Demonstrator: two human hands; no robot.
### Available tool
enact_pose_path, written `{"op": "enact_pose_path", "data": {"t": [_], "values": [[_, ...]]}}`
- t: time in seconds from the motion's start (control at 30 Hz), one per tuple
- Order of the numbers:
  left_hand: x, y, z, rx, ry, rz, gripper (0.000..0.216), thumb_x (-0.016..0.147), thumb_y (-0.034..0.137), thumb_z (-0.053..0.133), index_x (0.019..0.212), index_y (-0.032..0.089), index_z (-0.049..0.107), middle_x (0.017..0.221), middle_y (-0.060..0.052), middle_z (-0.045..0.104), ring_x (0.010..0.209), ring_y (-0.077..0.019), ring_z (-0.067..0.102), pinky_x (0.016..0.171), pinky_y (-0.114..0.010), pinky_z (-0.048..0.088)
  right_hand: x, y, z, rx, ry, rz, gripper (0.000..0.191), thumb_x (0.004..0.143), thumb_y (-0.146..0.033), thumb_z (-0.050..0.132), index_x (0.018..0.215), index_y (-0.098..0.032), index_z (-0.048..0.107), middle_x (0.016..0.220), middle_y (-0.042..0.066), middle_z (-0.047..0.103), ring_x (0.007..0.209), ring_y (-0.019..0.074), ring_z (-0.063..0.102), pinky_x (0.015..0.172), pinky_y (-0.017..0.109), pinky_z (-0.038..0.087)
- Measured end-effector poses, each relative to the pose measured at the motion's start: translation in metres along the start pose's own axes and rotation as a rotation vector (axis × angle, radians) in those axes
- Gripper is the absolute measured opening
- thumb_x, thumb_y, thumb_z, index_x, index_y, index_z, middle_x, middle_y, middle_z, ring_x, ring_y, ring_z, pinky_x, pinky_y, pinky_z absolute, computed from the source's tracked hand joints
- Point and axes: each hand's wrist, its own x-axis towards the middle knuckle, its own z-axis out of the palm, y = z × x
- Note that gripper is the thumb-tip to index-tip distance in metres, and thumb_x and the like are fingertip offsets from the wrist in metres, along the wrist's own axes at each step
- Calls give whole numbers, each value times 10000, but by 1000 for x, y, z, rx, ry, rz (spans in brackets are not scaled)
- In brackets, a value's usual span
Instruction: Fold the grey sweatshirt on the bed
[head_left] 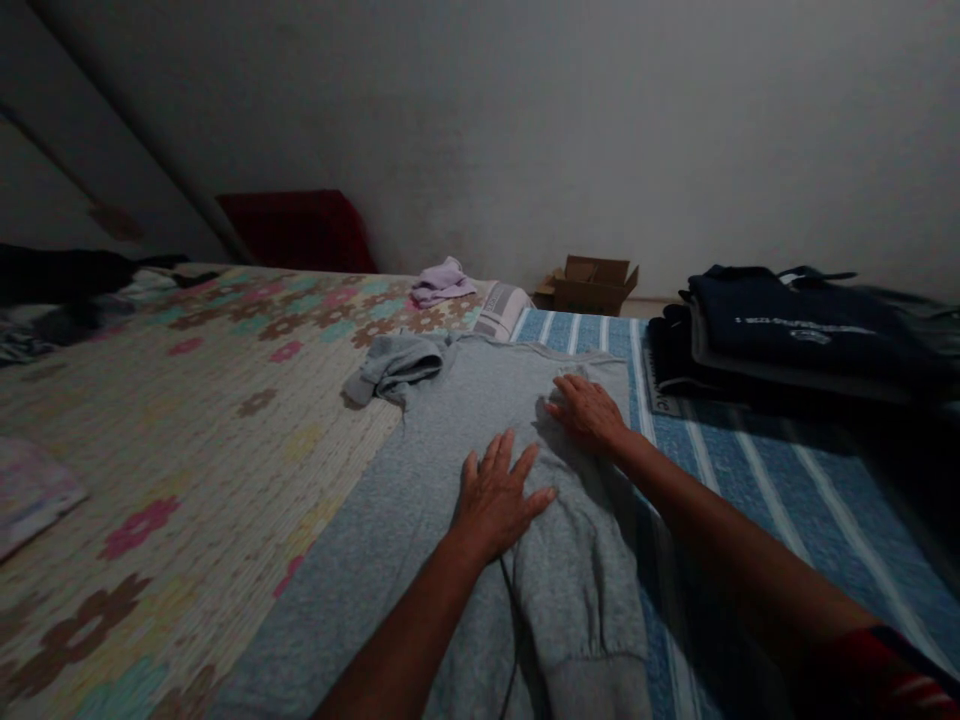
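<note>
Nearest to me, a grey sleeve [581, 590] with a ribbed cuff lies folded back over the body of a grey sweatshirt [450, 440], which is spread flat on the bed [187, 420]. My left hand [495, 495] rests palm down on the sweatshirt just left of that sleeve, fingers spread apart and gripping nothing. A thin dark cord [514, 640] runs down the cloth below that hand; I think it is a drawstring, but the light is too poor to be sure.

A little farther, my right hand [589, 412] lies flat on the upper part of the sleeve near the shoulder, fingers together and stretched out, pressing the cloth and not closed around it. My right arm wears a red sleeve edge [885, 670] at the lower right.

The sweatshirt straddles two covers: a flowered quilt [150, 470] to the left and a blue striped blanket [787, 480] to the right. Its other sleeve [394, 365] is bunched at the upper left.

Beyond, on the right, sits a stack of folded dark clothes [795, 330]. A small lilac cloth [442, 282] lies at the far edge of the quilt. Behind the bed stands an open cardboard box [592, 285] against the wall [525, 130], and a red thing [300, 230] is to the left.
</note>
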Motion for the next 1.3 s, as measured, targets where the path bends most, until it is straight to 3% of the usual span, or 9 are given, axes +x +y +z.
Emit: {"op": "enact_pose_path", "data": {"t": [0.23, 0.4, 0.5, 0.6, 0.73, 0.83, 1.03, 1.2, 1.3], "values": [[4, 4, 0, 9, -53, -38, 761, 872, 629, 325, 1465, 160, 235, 1552, -140, 142, 1428, -282, 98, 1099, -579, 107, -94, -15, -27, 118, 6, -80, 285, 924, -334, 454, 1124, -167, 569, 1116, 113, 602, 1010, 216, 557, 881, 318, 405], [5, 3, 2, -29, -21, -30, 719, 881, 626, 320, 1440, 176, 289, 1547, -130, 182, 1425, -266, 124, 1110, -555, 105, -171, -33, -35, 279, 150, -222, 229, 898, -301, 486, 1065, -174, 576, 1107, 119, 615, 1027, 226, 566, 875, 355, 454], [4, -2, 1, -82, 64, -12, 604, 901, 528, 386, 1378, 157, 396, 1519, -133, 271, 1406, -243, 202, 1123, -467, 162, -209, -48, -41, 329, 227, -353, 260, 878, -303, 527, 1105, -177, 545, 1140, 129, 606, 1066, 239, 555, 897, 391, 459], [5, -9, -5, -113, 137, -53, 466, 911, 377, 421, 1294, 120, 487, 1465, -141, 371, 1359, -200, 311, 1099, -326, 244, -234, -64, -42, 298, 193, -444, 310, 852, -302, 571, 1134, -181, 526, 1170, 126, 595, 1112, 263, 530, 955, 451, 422], [14, -18, -19, -123, 163, -168, 355, 884, 201, 397, 1179, 112, 573, 1257, -137, 580, 1167, -180, 524, 981, -260, 368, -248, -84, -27, 153, 125, -437, 244, 839, -170, 575, 1081, -192, 550, 1118, 88, 617, 1111, 255, 523, 987, 445, 386], [24, -22, -27, -139, 139, -232, 272, 833, 179, 453, 1004, 140, 660, 1067, -112, 676, 1003, -184, 606, 860, -240, 425, -249, -95, -11, 18, 192, -413, 313, 814, -81, 569, 1114, -164, 540, 1090, 104, 622, 1051, 259, 541, 928, 419, 416], [33, -24, -35, -186, 93, -369, 206, 769, 218, 538, 885, 164, 699, 1027, -139, 695, 991, -235, 629, 795, -266, 448, -243, -102, -4, -102, 220, -373, 240, 826, -70, 533, 1052, -151, 551, 1020, 121, 620, 943, 261, 551, 810, 393, 425], [29, -20, -41, -267, 77, -510, 235, 737, 283, 573, 864, 129, 696, 1014, -224, 682, 994, -319, 640, 753, -334, 487, -236, -95, -9, 29, 215, -356, 164, 774, -56, 564, 880, -182, 567, 840, 41, 614, 783, 196, 542, 712, 313, 402], [28, -18, -41, -364, 47, -566, 178, 711, 270, 606, 779, 127, 689, 835, -193, 711, 845, -290, 684, 664, -306, 507, -234, -91, -11, 119, 256, -317, 217, 728, -18, 539, 855, -190, 573, 795, 22, 611, 748, 177, 539, 683, 282, 388]]}}
